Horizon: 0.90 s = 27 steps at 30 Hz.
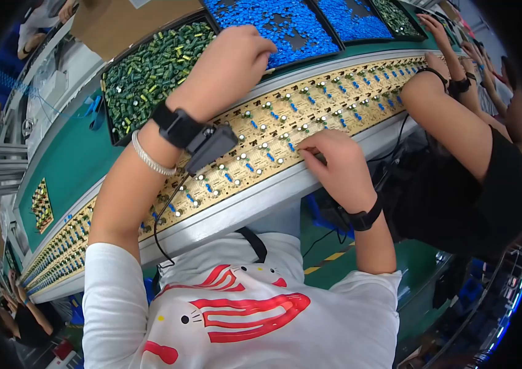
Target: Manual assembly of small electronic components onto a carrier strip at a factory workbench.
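Observation:
My left hand (236, 64) reaches across the circuit boards to the near edge of a black tray of small blue components (291, 27). Its fingers are curled together, and whatever is between the fingertips is hidden. My right hand (338, 163) is low over the near row of tan circuit boards (236, 163), thumb and forefinger drawn together beside a blue component (291, 147). I cannot make out whether a part sits in that pinch. Small blue parts and round white-topped parts stand on the boards in repeating rows.
A black tray of green cylindrical components (150, 77) lies left of the blue ones, partly behind my left arm. Further trays (359, 18) continue rightward. A metal rail (224, 215) edges the line. A co-worker's arm (451, 111) is close on my right. Cables hang from my wrist devices.

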Each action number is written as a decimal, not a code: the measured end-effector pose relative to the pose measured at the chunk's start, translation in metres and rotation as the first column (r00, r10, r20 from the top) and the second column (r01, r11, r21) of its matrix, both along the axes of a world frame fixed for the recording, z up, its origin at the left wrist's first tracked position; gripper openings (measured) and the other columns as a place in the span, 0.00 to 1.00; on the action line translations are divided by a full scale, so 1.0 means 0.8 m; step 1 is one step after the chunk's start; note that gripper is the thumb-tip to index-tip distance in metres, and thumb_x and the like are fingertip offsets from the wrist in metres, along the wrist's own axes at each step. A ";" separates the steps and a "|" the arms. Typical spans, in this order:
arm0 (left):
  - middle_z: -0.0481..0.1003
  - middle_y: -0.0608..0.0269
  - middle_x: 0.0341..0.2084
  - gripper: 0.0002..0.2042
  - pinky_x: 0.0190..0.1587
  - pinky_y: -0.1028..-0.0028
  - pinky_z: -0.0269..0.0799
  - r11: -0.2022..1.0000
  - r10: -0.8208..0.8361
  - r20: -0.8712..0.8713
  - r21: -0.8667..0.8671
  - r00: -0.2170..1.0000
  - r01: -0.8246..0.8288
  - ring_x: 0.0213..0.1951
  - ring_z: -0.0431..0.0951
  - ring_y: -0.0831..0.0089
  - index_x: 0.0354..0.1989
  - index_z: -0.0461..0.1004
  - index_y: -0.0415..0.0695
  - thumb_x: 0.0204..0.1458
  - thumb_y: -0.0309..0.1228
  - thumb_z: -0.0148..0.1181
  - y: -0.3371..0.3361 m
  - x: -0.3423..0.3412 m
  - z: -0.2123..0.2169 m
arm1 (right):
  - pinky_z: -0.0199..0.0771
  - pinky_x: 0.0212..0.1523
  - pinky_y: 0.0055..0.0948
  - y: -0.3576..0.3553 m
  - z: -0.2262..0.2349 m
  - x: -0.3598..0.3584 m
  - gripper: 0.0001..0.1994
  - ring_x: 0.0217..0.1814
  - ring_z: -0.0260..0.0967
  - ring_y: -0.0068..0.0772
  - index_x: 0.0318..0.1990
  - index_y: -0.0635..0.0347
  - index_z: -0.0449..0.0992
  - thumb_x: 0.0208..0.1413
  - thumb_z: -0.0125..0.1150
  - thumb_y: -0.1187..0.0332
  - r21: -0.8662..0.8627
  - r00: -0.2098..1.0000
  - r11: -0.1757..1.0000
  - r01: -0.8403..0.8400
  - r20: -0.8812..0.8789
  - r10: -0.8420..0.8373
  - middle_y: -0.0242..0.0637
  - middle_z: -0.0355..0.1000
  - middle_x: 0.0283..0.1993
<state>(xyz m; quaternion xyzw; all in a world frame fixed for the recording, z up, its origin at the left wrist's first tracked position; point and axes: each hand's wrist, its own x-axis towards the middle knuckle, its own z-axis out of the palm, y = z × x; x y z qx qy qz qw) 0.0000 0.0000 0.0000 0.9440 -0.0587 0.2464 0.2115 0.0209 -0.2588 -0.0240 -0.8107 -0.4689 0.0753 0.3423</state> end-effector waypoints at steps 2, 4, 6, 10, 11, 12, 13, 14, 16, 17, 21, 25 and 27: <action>0.76 0.47 0.29 0.09 0.45 0.54 0.73 0.997 -0.049 -0.020 -0.055 0.999 0.047 0.38 0.77 0.48 0.38 0.80 0.37 0.54 0.28 0.56 -0.019 -0.013 0.002 | 0.73 0.40 0.39 0.003 -0.002 -0.003 0.05 0.37 0.73 0.46 0.33 0.62 0.77 0.48 0.65 0.77 0.041 0.997 0.999 -0.029 0.079 0.025 0.41 0.75 0.33; 0.77 0.47 0.30 0.08 0.44 0.54 0.73 0.986 -0.082 -0.118 -0.152 0.990 0.064 0.38 0.77 0.48 0.38 0.79 0.37 0.53 0.27 0.57 -0.040 -0.030 0.006 | 0.73 0.39 0.39 0.005 0.001 -0.006 0.05 0.36 0.73 0.47 0.33 0.62 0.77 0.47 0.65 0.77 0.058 0.993 0.998 -0.031 0.112 0.025 0.41 0.74 0.32; 0.78 0.47 0.31 0.08 0.43 0.57 0.74 0.981 -0.132 -0.188 -0.169 0.973 0.100 0.38 0.78 0.49 0.37 0.79 0.37 0.52 0.25 0.58 -0.049 -0.040 0.007 | 0.72 0.39 0.40 0.007 0.000 -0.010 0.05 0.36 0.72 0.48 0.31 0.61 0.75 0.45 0.64 0.78 0.064 0.981 0.997 -0.040 0.193 0.027 0.41 0.73 0.31; 0.79 0.49 0.31 0.07 0.42 0.61 0.76 0.939 -0.218 -0.239 -0.316 0.946 0.136 0.37 0.79 0.52 0.36 0.82 0.39 0.51 0.24 0.61 -0.045 -0.045 0.005 | 0.72 0.39 0.41 0.010 0.002 -0.021 0.05 0.37 0.71 0.48 0.30 0.60 0.74 0.46 0.63 0.78 -0.007 0.958 1.000 -0.013 0.287 0.015 0.41 0.72 0.32; 0.79 0.49 0.31 0.07 0.42 0.61 0.76 0.939 -0.226 -0.241 -0.311 0.944 0.145 0.37 0.79 0.52 0.36 0.82 0.39 0.51 0.24 0.61 -0.044 -0.045 0.006 | 0.72 0.39 0.41 0.008 0.003 -0.020 0.05 0.37 0.71 0.48 0.30 0.60 0.74 0.46 0.63 0.78 -0.001 0.958 1.000 -0.003 0.285 0.003 0.41 0.72 0.32; 0.79 0.50 0.31 0.07 0.41 0.63 0.76 0.917 -0.245 -0.282 -0.377 0.928 0.127 0.36 0.80 0.54 0.37 0.82 0.39 0.50 0.24 0.62 -0.041 -0.045 0.008 | 0.73 0.39 0.40 0.008 0.004 -0.018 0.04 0.36 0.72 0.47 0.31 0.62 0.75 0.48 0.64 0.76 -0.033 0.961 0.999 -0.026 0.275 0.034 0.42 0.73 0.32; 0.80 0.51 0.31 0.08 0.40 0.65 0.76 0.892 -0.266 -0.320 -0.440 0.909 0.106 0.35 0.80 0.57 0.38 0.83 0.40 0.50 0.24 0.62 -0.040 -0.046 0.009 | 0.74 0.38 0.40 0.008 0.007 -0.015 0.04 0.35 0.73 0.47 0.32 0.63 0.76 0.49 0.64 0.74 -0.065 0.962 0.997 -0.048 0.264 0.063 0.43 0.75 0.33; 0.80 0.51 0.31 0.08 0.40 0.65 0.76 0.895 -0.268 -0.324 -0.433 0.907 0.110 0.35 0.80 0.57 0.38 0.83 0.40 0.50 0.24 0.62 -0.040 -0.046 0.008 | 0.74 0.38 0.40 0.007 0.013 -0.009 0.04 0.35 0.73 0.47 0.32 0.63 0.76 0.49 0.64 0.74 -0.057 0.963 0.998 -0.042 0.263 0.056 0.43 0.75 0.33; 0.80 0.52 0.31 0.08 0.39 0.67 0.76 0.858 -0.297 -0.334 -0.504 0.895 0.096 0.34 0.81 0.61 0.39 0.83 0.40 0.51 0.23 0.63 -0.037 -0.048 0.006 | 0.75 0.36 0.36 0.007 0.035 0.015 0.09 0.32 0.75 0.47 0.37 0.67 0.79 0.52 0.64 0.70 -0.103 0.991 0.990 -0.098 -0.106 0.087 0.46 0.78 0.33; 0.80 0.52 0.31 0.08 0.39 0.67 0.76 0.862 -0.300 -0.336 -0.496 0.893 0.103 0.34 0.81 0.61 0.39 0.83 0.40 0.51 0.23 0.63 -0.038 -0.047 0.009 | 0.76 0.33 0.34 0.007 0.044 0.031 0.13 0.29 0.77 0.46 0.42 0.67 0.80 0.53 0.64 0.66 -0.061 0.989 0.993 -0.097 -0.120 0.089 0.50 0.79 0.34; 0.79 0.51 0.30 0.09 0.38 0.66 0.76 0.885 -0.259 -0.427 -0.464 0.867 0.036 0.33 0.80 0.62 0.41 0.82 0.39 0.52 0.23 0.62 -0.058 -0.050 0.017 | 0.75 0.36 0.36 0.037 0.071 0.072 0.14 0.35 0.77 0.47 0.41 0.67 0.80 0.54 0.63 0.64 0.083 0.979 0.990 0.114 -0.180 -0.098 0.49 0.78 0.35; 0.79 0.57 0.31 0.06 0.41 0.67 0.74 0.914 -0.315 -0.370 -0.367 0.874 0.174 0.36 0.78 0.64 0.38 0.81 0.38 0.51 0.21 0.62 -0.077 -0.042 0.003 | 0.74 0.48 0.43 0.088 0.037 0.131 0.16 0.45 0.75 0.53 0.43 0.67 0.80 0.55 0.61 0.62 0.113 0.959 0.992 0.049 0.271 -0.078 0.51 0.78 0.40; 0.76 0.59 0.30 0.08 0.45 0.65 0.71 0.915 -0.390 -0.274 -0.223 0.879 0.336 0.38 0.75 0.60 0.37 0.82 0.41 0.48 0.20 0.63 -0.079 -0.036 -0.005 | 0.75 0.51 0.45 0.119 0.029 0.148 0.15 0.47 0.75 0.52 0.42 0.65 0.81 0.54 0.61 0.62 -0.059 0.935 0.994 0.097 0.349 -0.070 0.52 0.78 0.41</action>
